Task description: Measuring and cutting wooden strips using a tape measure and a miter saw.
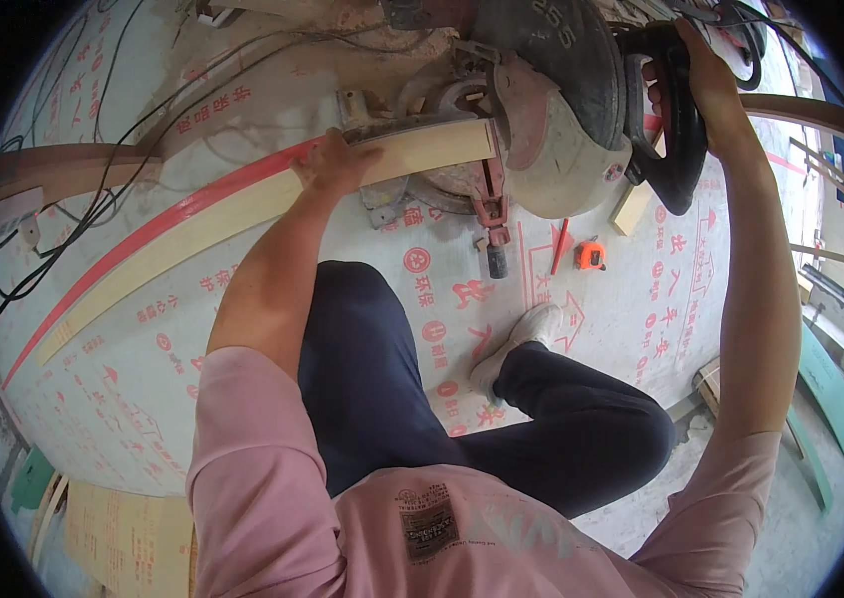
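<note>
My left hand (334, 164) grips a long pale wooden board (427, 149), its fingers over the far edge and its thumb lying toward the right. The board reaches from the lower left to the mitre saw (566, 164), where its right end lies beside the pale blade guard. With my right hand (709, 90) I hold the saw's black loop handle (679, 149), fingers wrapped through it. The guard hides the blade, so I cannot tell whether it touches wood. A red-framed clamp (493, 204) with a black knob sticks out at the saw's front.
On the printed floor sheeting (362, 239) lie an orange tape measure (590, 255), a red pencil (560, 246) and a wood offcut (633, 207). Black cables (103, 199) run along the left. Green boards (826, 389) are at the right. My shoe (516, 349) is near the saw.
</note>
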A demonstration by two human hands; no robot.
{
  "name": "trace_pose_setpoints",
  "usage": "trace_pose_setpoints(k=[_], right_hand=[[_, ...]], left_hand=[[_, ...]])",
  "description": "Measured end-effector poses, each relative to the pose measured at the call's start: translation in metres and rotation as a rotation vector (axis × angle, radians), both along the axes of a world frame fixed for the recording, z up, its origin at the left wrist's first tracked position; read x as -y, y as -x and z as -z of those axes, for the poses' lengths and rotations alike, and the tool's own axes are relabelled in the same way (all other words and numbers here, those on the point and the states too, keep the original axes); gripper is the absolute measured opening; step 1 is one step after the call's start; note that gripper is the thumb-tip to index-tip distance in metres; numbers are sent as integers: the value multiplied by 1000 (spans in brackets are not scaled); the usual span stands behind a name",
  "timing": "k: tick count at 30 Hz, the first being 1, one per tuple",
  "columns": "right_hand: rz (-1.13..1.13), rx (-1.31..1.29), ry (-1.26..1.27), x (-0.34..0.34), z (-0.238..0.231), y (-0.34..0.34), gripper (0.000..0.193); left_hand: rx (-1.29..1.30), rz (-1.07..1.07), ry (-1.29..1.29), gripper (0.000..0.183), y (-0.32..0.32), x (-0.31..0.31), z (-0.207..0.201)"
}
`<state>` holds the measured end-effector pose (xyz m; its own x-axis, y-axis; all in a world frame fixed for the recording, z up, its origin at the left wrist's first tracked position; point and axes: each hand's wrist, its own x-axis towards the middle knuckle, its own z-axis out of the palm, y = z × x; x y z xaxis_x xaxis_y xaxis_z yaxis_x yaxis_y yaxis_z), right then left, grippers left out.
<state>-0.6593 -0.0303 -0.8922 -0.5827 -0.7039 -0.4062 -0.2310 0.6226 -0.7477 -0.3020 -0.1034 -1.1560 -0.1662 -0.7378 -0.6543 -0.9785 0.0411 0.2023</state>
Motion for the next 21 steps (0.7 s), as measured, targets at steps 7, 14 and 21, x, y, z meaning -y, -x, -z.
trace_pose_setpoints(k=[7, 14, 21], right_hand=[[-12, -5, 26, -5, 0, 1, 52], [-26, -36, 10, -7, 0, -1, 53], [-35, -9, 22, -7, 1, 0, 54]], left_hand=[[-89, 54, -23, 86, -7, 6, 13], [-244, 67, -76, 83, -19, 17, 49], [-265, 63, -137, 83, -25, 22, 39]])
